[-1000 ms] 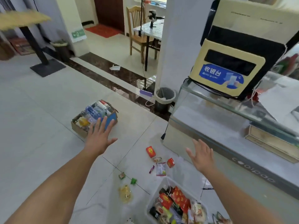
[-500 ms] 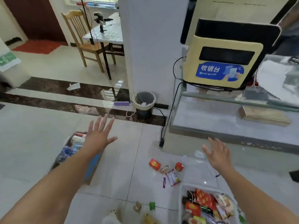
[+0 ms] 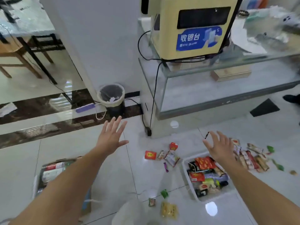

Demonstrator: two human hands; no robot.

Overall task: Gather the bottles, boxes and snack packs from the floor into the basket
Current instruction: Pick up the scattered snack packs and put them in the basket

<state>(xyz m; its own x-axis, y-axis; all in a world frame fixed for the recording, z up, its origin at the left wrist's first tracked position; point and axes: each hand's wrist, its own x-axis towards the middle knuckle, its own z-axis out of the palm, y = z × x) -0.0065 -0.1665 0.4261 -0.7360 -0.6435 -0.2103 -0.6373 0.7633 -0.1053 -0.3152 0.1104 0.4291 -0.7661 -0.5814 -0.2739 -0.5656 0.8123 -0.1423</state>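
A white basket (image 3: 186,172) stands on the floor at lower right, holding several red, yellow and dark snack packs. My right hand (image 3: 219,146) hovers open above its far rim, holding nothing. My left hand (image 3: 112,137) is spread open over bare tiles to the left. Left of the basket lie a red box (image 3: 150,155), a smaller red box (image 3: 173,146), a pale snack pack (image 3: 171,159) and a purple candy (image 3: 165,167). Several long snack bars (image 3: 250,159) lie right of the basket. A yellow pack (image 3: 168,210) and a green sweet (image 3: 164,193) lie nearer me.
A cardboard box (image 3: 50,172) of goods sits under my left forearm. A lined waste bin (image 3: 111,96) stands against the white pillar. A glass counter (image 3: 227,88) with a yellow cashier terminal (image 3: 193,28) fills the right. Cables (image 3: 153,95) hang to a plug (image 3: 149,132). Wooden chair far left.
The view has swung right and down. The counter and the snack bars right of the basket have come into view. Both hands stay open and empty; the right one now hovers over the basket.
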